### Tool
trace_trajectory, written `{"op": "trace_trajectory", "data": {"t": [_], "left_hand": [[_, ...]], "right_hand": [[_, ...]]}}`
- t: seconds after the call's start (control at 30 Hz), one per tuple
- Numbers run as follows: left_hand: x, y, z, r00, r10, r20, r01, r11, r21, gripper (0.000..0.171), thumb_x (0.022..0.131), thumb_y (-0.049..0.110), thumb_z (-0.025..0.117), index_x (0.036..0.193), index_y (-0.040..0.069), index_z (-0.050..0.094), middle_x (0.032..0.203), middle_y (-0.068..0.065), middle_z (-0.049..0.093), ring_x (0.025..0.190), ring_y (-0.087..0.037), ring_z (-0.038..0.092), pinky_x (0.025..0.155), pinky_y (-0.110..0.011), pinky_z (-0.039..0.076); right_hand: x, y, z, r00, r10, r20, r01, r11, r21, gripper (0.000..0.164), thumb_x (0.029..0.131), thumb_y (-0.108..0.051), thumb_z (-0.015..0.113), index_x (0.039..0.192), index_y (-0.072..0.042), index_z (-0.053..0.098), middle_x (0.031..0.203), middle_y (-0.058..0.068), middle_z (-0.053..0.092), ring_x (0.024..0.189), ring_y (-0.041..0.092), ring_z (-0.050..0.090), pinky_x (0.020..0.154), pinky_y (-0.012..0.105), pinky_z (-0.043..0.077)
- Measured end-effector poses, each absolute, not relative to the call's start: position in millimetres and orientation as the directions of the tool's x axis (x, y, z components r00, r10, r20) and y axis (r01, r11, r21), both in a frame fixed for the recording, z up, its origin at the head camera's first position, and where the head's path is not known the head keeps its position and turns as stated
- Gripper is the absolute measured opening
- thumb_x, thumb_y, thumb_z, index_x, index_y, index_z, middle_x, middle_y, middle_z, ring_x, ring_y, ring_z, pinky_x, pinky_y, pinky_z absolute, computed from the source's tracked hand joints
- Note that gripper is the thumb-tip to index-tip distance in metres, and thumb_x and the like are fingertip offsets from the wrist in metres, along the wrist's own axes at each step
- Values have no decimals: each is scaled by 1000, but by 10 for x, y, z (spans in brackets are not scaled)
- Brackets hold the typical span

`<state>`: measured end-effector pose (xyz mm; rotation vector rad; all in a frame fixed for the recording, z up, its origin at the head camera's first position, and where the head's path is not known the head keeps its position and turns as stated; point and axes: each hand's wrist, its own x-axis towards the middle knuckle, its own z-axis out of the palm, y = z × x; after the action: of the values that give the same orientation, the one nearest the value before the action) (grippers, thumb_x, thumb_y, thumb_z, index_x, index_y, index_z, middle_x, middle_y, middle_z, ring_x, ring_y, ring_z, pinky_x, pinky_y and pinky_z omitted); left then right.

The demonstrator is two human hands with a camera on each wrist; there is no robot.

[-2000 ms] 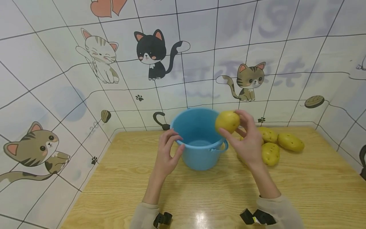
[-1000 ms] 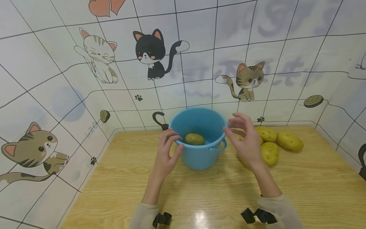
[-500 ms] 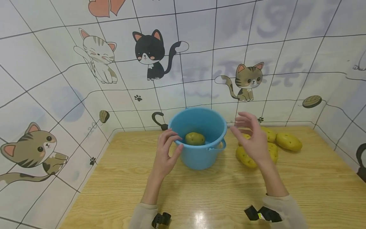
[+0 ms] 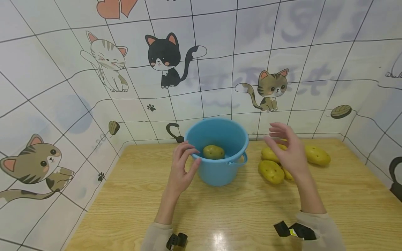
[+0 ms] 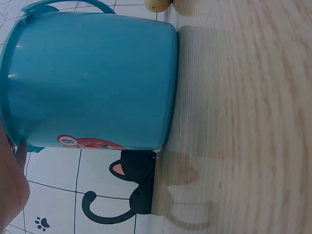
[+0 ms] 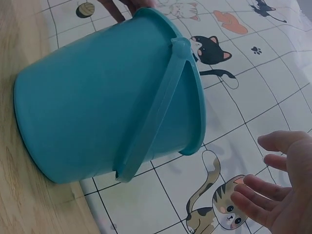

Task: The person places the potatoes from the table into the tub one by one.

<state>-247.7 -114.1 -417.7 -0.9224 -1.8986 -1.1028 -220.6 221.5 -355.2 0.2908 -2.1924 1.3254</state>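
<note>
A blue bucket (image 4: 218, 172) stands upright on the wooden table, its handle hanging down on the right side. Inside it lies one yellow potato (image 4: 214, 152). My left hand (image 4: 183, 169) holds the bucket's left rim, fingers bent over the edge and thumb at the front. To the right of the bucket, several more potatoes (image 4: 271, 172) lie in a group. Above them hovers my right hand (image 4: 290, 151), fingers spread and nothing in them; it hides part of the group. The right wrist view shows this hand (image 6: 275, 190) apart from the bucket (image 6: 105, 102).
Behind the table (image 4: 141, 195) rises a white tiled wall covering (image 4: 220, 87) printed with cartoon cats. It also runs along the left and right sides. Dark wrist cameras (image 4: 177, 240) are strapped at both sleeves.
My right hand has let go of a potato, which now lies in the bucket, and has moved right over the potato group. The left hand has stayed at the rim.
</note>
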Motion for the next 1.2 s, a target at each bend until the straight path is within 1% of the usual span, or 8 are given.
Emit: {"op": "trace_trajectory", "data": {"t": [0.27,0.4,0.73,1.0,1.1,1.2], "left_hand": [[-2495,-1145,-4200,-460,208,863,854,369,366,28,103,32,57,107,6,66,118,-12,57,128,-46,43,114,-55,28],[-2495,-1145,-4201,-457,206,866,855,370,363,27,103,31,57,106,6,66,117,-12,57,127,-47,43,114,-55,28],[-2486,-1142,-4185,-464,213,860,851,376,366,30,104,34,56,107,7,66,119,-12,57,129,-47,42,114,-55,28],[-2485,-1143,-4184,-462,211,861,853,369,368,29,104,34,56,107,6,66,118,-12,57,129,-46,43,114,-56,28],[-2489,-1145,-4188,-464,211,860,852,371,369,30,104,34,56,107,7,66,118,-12,57,129,-46,43,114,-56,28],[-2496,-1148,-4199,-465,211,860,852,371,370,29,104,34,56,107,7,66,118,-12,57,129,-46,43,114,-56,28]], "right_hand": [[-2237,2349,-3604,-822,131,553,-422,510,-749,49,96,-15,71,142,-10,54,126,3,60,109,11,60,90,12,46],[-2251,2404,-3625,-832,148,535,-398,512,-761,48,97,-19,71,141,-11,54,125,1,60,108,9,58,90,12,46],[-2264,2589,-3696,-860,197,471,-330,490,-807,52,97,-24,70,143,-9,51,124,-3,58,109,10,56,90,11,44],[-2285,2725,-3763,-888,202,412,-254,531,-808,56,97,-34,69,145,-11,49,131,8,56,114,14,54,89,11,43],[-2292,2777,-3790,-898,193,395,-240,537,-809,58,98,-35,68,146,-10,47,134,12,55,117,20,53,91,14,44],[-2294,2838,-3824,-906,181,383,-227,554,-801,60,99,-35,67,148,-9,45,137,17,54,120,30,52,93,19,45]]}}
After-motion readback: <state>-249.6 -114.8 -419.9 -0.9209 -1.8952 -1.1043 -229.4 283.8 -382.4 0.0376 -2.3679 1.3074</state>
